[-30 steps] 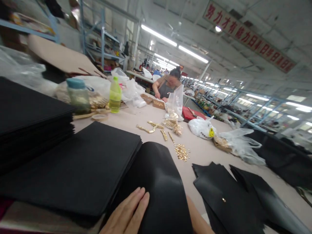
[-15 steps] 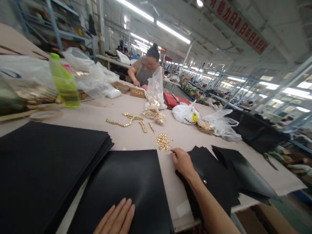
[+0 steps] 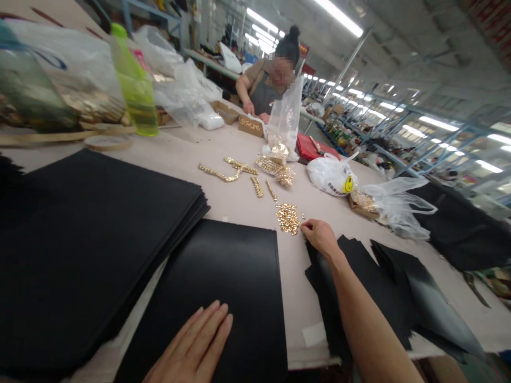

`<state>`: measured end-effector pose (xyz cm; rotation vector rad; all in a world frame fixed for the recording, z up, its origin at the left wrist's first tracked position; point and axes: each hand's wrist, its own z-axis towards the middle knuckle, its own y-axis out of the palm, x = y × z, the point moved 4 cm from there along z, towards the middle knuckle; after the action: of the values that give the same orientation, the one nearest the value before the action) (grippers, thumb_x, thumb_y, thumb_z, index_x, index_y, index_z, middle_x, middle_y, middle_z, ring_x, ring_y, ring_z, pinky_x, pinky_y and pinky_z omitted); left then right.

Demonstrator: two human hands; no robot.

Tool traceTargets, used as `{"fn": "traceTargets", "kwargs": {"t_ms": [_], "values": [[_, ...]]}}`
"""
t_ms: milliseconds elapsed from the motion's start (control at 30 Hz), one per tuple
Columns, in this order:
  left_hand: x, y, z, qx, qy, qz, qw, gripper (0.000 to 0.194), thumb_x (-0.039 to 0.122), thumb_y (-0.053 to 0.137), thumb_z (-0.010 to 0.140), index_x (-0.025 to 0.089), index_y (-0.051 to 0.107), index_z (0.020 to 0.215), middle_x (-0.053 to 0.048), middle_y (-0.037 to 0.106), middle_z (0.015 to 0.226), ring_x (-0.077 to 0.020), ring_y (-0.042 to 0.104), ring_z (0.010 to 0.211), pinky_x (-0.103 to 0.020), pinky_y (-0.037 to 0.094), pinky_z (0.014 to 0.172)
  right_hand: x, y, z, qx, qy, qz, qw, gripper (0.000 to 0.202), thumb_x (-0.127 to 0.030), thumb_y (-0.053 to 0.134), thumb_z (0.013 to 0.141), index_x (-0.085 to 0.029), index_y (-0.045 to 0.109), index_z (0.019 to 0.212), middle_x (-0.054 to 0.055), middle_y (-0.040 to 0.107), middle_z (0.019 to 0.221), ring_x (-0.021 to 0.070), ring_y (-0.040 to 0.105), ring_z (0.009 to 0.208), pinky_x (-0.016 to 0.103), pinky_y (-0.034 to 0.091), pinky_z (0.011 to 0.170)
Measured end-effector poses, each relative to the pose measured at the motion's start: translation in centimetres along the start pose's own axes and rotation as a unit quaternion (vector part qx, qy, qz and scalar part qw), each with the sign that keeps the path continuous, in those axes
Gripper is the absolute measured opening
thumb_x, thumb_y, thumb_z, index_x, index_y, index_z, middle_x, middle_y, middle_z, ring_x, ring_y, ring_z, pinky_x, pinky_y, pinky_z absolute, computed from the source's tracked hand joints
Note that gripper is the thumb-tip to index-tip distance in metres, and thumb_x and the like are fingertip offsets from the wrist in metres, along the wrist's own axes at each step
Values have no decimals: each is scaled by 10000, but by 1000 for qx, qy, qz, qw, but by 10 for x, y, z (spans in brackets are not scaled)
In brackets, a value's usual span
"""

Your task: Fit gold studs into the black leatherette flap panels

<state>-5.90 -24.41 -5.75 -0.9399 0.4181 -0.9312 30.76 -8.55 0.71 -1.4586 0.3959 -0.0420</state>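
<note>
My left hand [image 3: 199, 343] lies flat, fingers stretched out, on a smooth black sheet [image 3: 227, 266] in front of me. At the right edge of a small heap of gold metal pieces [image 3: 288, 218], my right hand [image 3: 320, 236] has its thumb and fingertips pinched together; whatever is between them is too small to make out. A couple of loose gold pieces lie just above those fingertips. Under my right forearm are overlapping black sheets [image 3: 363, 266]. A thick stack of black sheets [image 3: 107, 229] fills the left side of the table.
Gold chain-like strips [image 3: 223, 173] and a clear bag of gold pieces [image 3: 279, 143] lie beyond the heap. A green bottle [image 3: 138, 96] stands at the back left. White plastic bags [image 3: 329, 173] sit at the right. A co-worker [image 3: 265, 88] works across the table [image 3: 243, 207].
The camera has turned, so the whole scene appears shifted and tilted. My right hand remains beside the gold heap with fingers pinched. My left hand stays flat on the black sheet.
</note>
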Motion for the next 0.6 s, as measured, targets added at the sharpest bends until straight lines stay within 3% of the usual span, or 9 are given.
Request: {"fn": "traceTargets", "kwargs": {"t_ms": [133,233,333,433,500,600], "values": [[12,-27,10,-101,-115,-55,987,830,130,560,632,203,418,1446,-47,486,1500,-239,387,1399,-391,313,1179,-7,-6,-11,12,0,17,1000,234,-290,570,830,-154,752,883,99,736,785,222,656,755,314,449,735],[15,-36,14,-153,-135,-83,975,896,49,544,590,215,392,1457,-33,454,1523,-231,339,1424,-415,319,1180,-38,-11,-47,-5,-31,77,997,307,-371,524,888,-141,719,941,89,721,794,210,650,735,305,473,704],[10,-36,12,-163,-132,-126,970,859,37,552,619,203,401,1448,-58,466,1511,-247,333,1430,-445,325,1179,-90,-7,-105,-109,-125,220,961,263,-406,575,900,-172,694,908,44,700,796,179,634,727,273,476,681],[7,-35,11,-167,-98,-154,969,784,69,567,667,158,421,1432,-121,472,1494,-293,346,1423,-488,345,1165,-138,3,-157,-204,-208,260,921,116,-266,596,913,-208,684,863,8,679,822,147,622,762,251,461,724],[5,-35,11,-165,-85,-156,970,741,75,564,689,132,437,1417,-148,482,1478,-308,363,1413,-499,351,1161,-157,10,-175,-228,-241,242,912,115,-196,581,921,-212,676,857,1,660,826,140,614,780,248,450,738],[5,-37,11,-153,-87,-158,972,683,81,566,704,118,479,1380,-156,510,1449,-305,391,1397,-489,351,1165,-166,16,-182,-231,-259,205,915,110,-163,583,920,-209,665,863,3,649,829,146,603,797,257,437,752]]}}
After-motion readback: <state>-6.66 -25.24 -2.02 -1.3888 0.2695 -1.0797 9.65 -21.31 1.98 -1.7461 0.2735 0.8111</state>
